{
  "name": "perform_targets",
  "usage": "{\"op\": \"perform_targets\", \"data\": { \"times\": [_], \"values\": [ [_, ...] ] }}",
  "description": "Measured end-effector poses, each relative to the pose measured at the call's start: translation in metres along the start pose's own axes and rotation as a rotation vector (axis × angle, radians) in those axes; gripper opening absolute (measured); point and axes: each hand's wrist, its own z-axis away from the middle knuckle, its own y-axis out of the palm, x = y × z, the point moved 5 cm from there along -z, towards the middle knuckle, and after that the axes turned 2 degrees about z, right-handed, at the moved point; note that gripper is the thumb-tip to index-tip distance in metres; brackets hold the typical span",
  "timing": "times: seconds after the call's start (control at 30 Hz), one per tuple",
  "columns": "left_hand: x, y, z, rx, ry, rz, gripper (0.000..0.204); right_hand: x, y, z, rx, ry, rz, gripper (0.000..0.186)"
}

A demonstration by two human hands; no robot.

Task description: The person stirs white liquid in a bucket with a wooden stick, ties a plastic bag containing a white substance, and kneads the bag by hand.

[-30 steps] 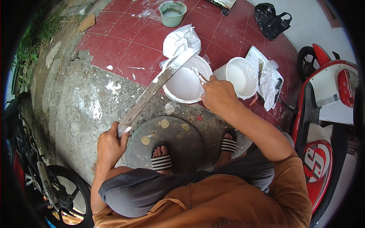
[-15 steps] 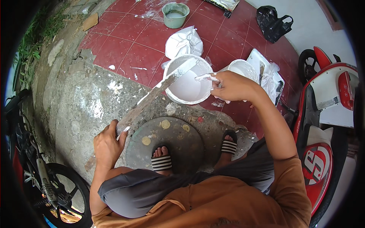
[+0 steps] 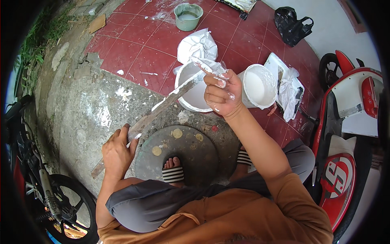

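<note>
My left hand is closed round the lower part of a long, flat wooden stick. The stick slants up to the right, and its far end, coated in white paste, lies over a white bucket of white mixture. At that end is my right hand, palm toward me and smeared white. Its index finger is stretched out against the coated tip while the other fingers curl loosely, holding nothing. Right of this hand stands a second white bucket with white contents.
A tied white bag sits behind the buckets, a green pail farther back. Another white bag and a black plastic bag lie right. Motorbikes flank me: a black wheel left, a red-and-white body right. A round slab lies underfoot.
My right hand has moved left from beside the bucket's right rim to the stick's tip, turning palm toward me. The second bucket is now more exposed. My left hand keeps its grip.
</note>
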Motion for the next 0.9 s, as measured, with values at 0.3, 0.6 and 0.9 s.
{"op": "perform_targets", "data": {
  "times": [0.3, 0.6, 0.9],
  "values": [
    [0.0, 0.0, 0.0, -0.025, 0.043, -0.024, 0.042, -0.019, -0.009, 0.005, 0.081, -0.107, -0.288, 0.06],
    [-0.001, 0.01, -0.006, -0.003, 0.087, 0.006, 0.042, -0.009, -0.024, 0.04, -0.175, -0.152, -0.161, 0.063],
    [-0.002, 0.013, -0.012, 0.062, 0.011, 0.089, 0.039, 0.015, 0.006, 0.039, -0.405, 0.001, 0.637, 0.032]
  ]
}}
